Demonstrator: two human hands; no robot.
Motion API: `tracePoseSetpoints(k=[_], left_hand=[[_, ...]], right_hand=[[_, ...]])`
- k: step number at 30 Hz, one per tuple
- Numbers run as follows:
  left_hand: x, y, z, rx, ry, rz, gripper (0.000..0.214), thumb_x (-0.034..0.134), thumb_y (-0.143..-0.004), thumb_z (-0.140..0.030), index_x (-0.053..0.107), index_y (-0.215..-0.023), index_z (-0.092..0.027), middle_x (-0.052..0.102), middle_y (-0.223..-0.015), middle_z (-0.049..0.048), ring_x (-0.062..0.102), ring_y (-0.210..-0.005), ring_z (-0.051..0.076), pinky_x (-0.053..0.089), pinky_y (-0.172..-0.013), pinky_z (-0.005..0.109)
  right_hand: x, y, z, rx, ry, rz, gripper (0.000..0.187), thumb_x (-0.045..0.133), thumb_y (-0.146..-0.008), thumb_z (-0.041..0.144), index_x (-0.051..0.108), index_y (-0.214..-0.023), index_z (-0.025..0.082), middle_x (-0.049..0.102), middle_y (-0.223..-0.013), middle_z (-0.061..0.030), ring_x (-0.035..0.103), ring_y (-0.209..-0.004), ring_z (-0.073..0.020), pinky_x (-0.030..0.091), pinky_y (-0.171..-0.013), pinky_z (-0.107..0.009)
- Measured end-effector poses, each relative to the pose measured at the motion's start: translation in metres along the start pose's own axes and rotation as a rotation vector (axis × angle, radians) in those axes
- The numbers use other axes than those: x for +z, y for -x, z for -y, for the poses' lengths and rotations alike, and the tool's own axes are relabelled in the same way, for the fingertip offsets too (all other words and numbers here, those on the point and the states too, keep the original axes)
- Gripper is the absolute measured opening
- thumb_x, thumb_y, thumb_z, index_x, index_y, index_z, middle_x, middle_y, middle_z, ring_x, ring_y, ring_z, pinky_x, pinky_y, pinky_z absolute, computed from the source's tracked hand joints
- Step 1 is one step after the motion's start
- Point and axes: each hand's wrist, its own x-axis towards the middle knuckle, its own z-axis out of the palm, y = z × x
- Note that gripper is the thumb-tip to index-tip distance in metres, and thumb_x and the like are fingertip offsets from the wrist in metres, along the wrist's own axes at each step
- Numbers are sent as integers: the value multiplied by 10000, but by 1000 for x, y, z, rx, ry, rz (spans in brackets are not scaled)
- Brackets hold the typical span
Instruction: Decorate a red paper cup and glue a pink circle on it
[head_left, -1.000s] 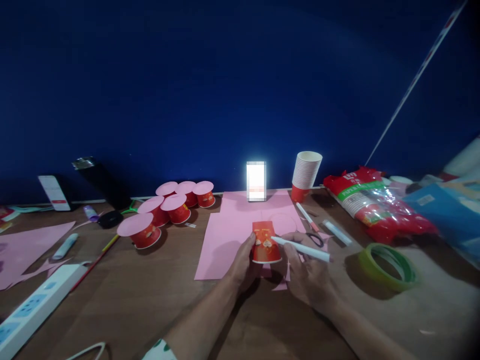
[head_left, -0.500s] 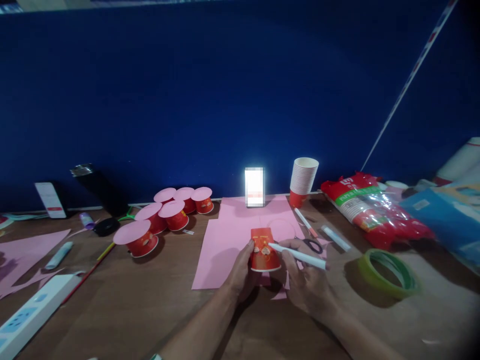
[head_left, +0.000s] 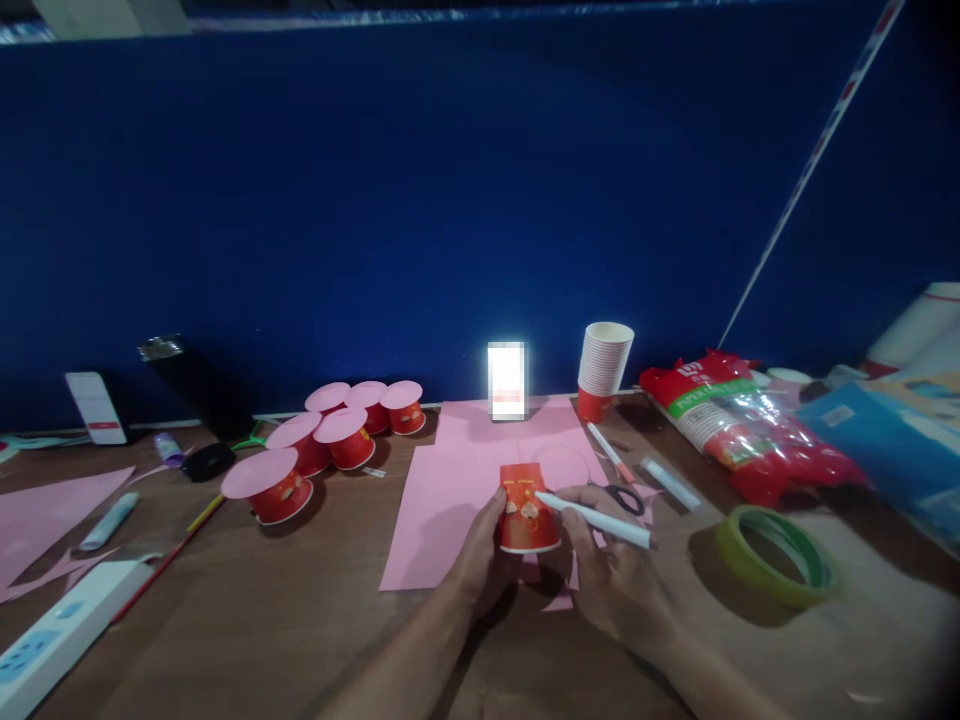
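A red paper cup (head_left: 529, 520) is upside down, rim toward me, with my left hand (head_left: 480, 555) closed on its left side. Gripped in my right hand (head_left: 611, 570) is a white marker (head_left: 600, 518), its tip at the cup's printed side; whether it touches I cannot tell. Pink paper sheets (head_left: 442, 500) lie beneath and behind the cup, with a faint drawn circle on one. Dark-handled scissors (head_left: 626, 498) lie just beyond my right hand, partly hidden by it.
Several red cups topped with pink discs (head_left: 345, 438) stand at left. Further back are a lit phone (head_left: 508, 382) and a cup stack (head_left: 604, 365). To the right lie a tape roll (head_left: 780, 555), a glue stick (head_left: 670, 484) and a bag of cups (head_left: 742, 415). A power strip (head_left: 71, 620) lies front left.
The view has tilted up slightly, so everything sits a little lower in the picture. Both hands keep their hold on the cup and marker, with almost no other movement.
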Motion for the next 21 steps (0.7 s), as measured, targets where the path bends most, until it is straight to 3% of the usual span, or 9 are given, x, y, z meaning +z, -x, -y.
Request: tracePoseSetpoints(k=[5, 9, 21], left_hand=[[1, -1, 1, 34, 33, 15, 497, 495, -884, -468, 618, -1124, -51, 695, -1048, 171, 645, -998, 292, 450, -914, 377], [3, 0, -2, -11, 16, -40, 505, 513, -872, -477, 614, -1143, -63, 703, -1032, 170, 657, -973, 308, 459, -898, 405], [5, 2, -4, -49, -20, -39, 527, 502, -866, -496, 604, -1170, -78, 707, -1010, 166, 666, -947, 308, 487, -842, 406]], right_hand=[[2, 1, -4, 8, -18, -12, 173, 480, -922, 288, 629, -915, 201, 682, -859, -62, 651, -798, -191, 524, -717, -290], [3, 2, -7, 2, 4, -13, 171, 471, -926, 270, 629, -931, 204, 674, -864, -48, 648, -783, -180, 526, -721, -283], [2, 1, -7, -62, 71, -36, 147, 504, -913, 253, 644, -939, 214, 692, -863, -38, 662, -785, -177, 539, -712, -275]])
